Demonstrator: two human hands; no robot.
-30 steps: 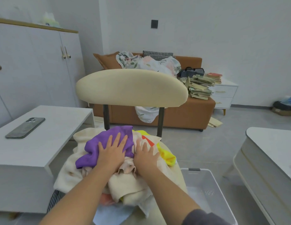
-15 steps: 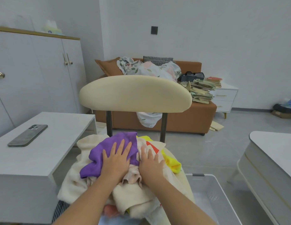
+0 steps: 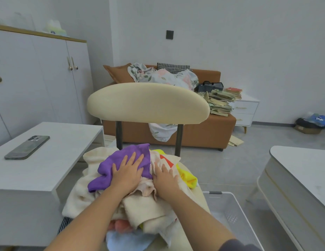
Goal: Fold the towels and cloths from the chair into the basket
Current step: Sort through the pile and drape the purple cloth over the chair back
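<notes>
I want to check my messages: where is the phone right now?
In the head view the phone lies on the white table at the left, left of the chair and its pile of cloths.

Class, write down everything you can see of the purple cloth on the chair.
The purple cloth is plain and soft-looking, crumpled and unfolded. It lies on top of a cream towel on the chair seat, toward the left side. The left hand lies flat on it with fingers spread. A pale pink cloth meets its lower right edge.
</notes>
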